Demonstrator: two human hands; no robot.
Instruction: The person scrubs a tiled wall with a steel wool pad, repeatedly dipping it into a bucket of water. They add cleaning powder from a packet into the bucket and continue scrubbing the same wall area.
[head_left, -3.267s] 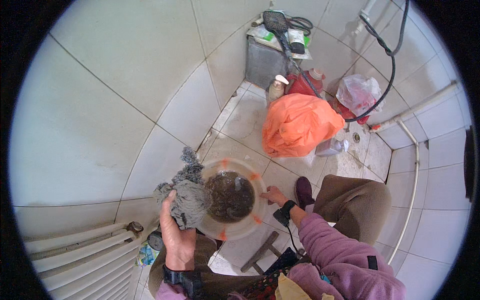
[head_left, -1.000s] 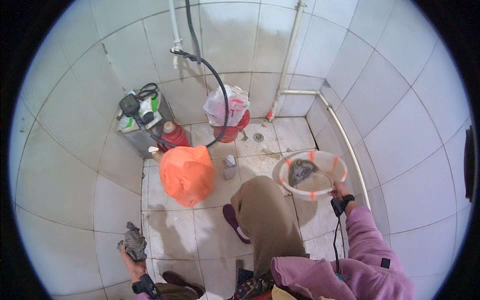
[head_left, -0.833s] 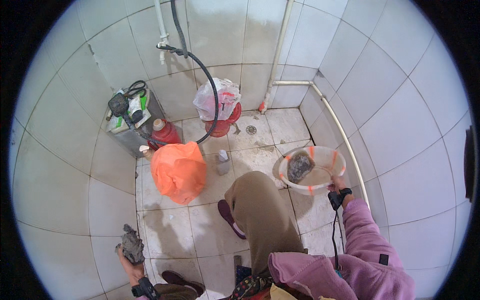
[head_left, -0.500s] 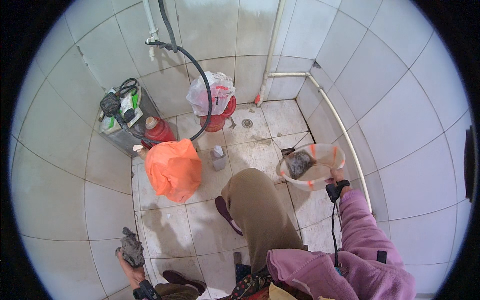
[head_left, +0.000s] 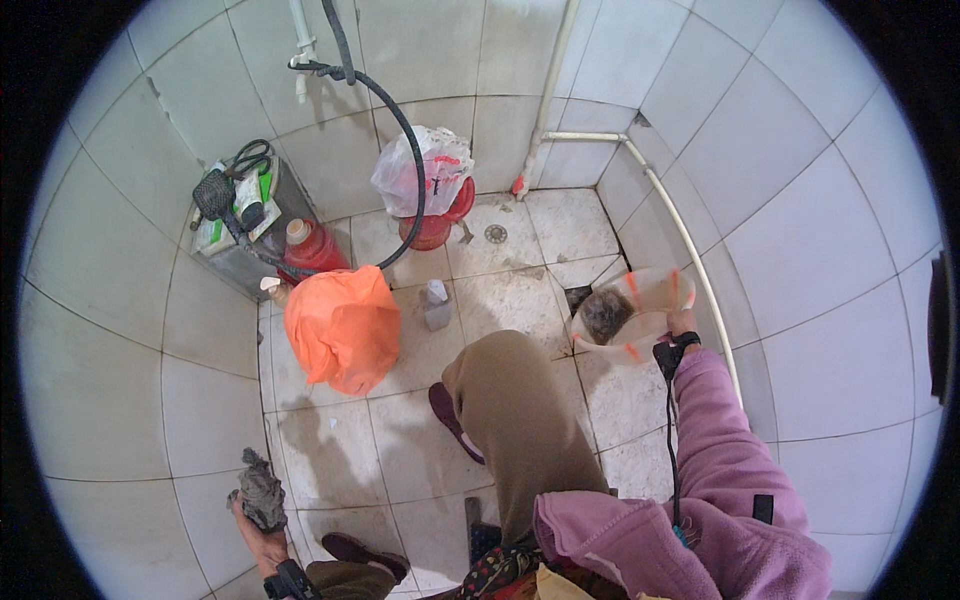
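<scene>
The left hand holds grey cloth, the right hand a tilted basin.

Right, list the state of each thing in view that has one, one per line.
Left hand, closed around the grey wad
Grey wad, bunched up
Right hand, gripping the basin's rim
Basin, tilted
Dark water, pooled at the basin's left side
Orange bag, bulging, on the floor
White bag, crumpled, atop a red thing
Shower head, lying atop the grey box

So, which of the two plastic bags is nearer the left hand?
The orange bag; the whitish bag sits farther from the left hand, near the floor drain.
</scene>
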